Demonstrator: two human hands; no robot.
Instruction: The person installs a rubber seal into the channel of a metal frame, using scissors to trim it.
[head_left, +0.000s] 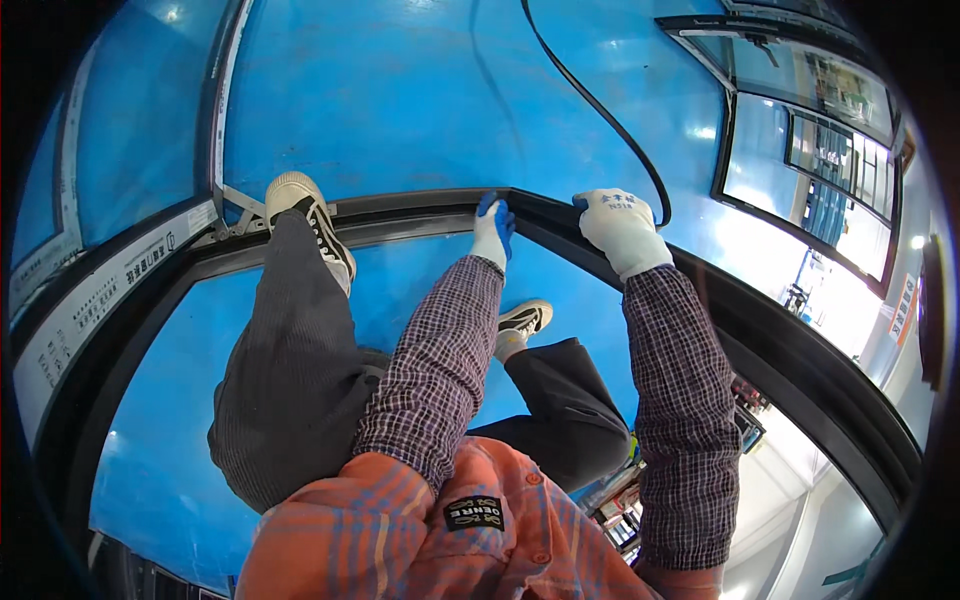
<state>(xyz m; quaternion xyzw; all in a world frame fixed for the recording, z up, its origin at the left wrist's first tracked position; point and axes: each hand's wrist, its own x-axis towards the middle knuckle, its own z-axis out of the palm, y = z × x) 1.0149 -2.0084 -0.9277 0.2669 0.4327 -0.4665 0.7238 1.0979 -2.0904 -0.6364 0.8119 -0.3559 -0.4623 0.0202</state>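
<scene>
A large black window or door frame (410, 207) surrounds my legs, with a corner in front of me. My left hand (493, 230), in a white glove with blue coating, is closed on the frame beside this corner. To its right, my right hand (618, 230), also gloved, is curled into a closed grip at the frame's right-hand bar (790, 355). A long thin black flexible strip (590, 95) curves down from the top and meets the right hand; its end is hidden by the glove. The right fingertips cannot be seen.
The surface underneath is blue (380, 110). Another frame bar (222, 90) with a metal corner bracket (240, 205) lies at the left, near my shoe (310, 215). A bar with white printed film (120, 280) runs down the left. Glazed frames (790, 150) stand at the right.
</scene>
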